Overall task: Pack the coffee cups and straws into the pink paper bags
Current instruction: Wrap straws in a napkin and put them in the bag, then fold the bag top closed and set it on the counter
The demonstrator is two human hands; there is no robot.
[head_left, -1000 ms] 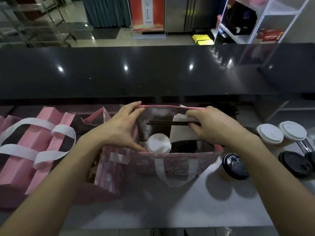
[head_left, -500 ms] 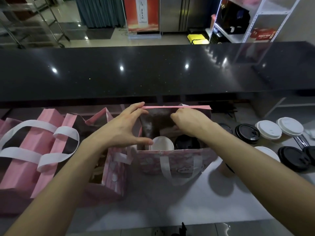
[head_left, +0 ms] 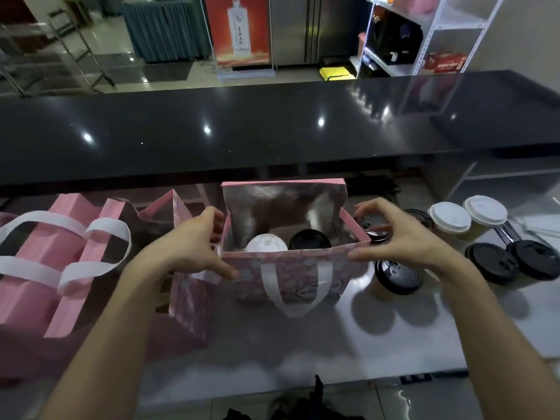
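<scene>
An open pink paper bag (head_left: 242,277) with white handles stands in the middle of the white worktop. Inside it sit a cup with a white lid (head_left: 266,246) and a cup with a black lid (head_left: 309,239). My left hand (head_left: 191,250) grips the bag's left side at the rim, thumb on the front. My right hand (head_left: 400,237) is at the bag's right front corner, thumb touching the rim, fingers spread and curled. No straw is visible in the bag. Right of the bag stand a black-lidded cup (head_left: 397,275), another behind my right hand (head_left: 373,230), and two white-lidded cups (head_left: 450,217).
More pink bags (head_left: 72,262) with white handles lie and stand at the left, one close against my left wrist (head_left: 188,298). Two loose black lids (head_left: 512,262) rest at the far right. A raised black counter (head_left: 272,131) runs behind the worktop. Dark straws (head_left: 375,184) lie under it.
My right hand came out of the bag, where it had held black straws and white paper, and moved to the bag's right corner. My left hand shifted down the left side.
</scene>
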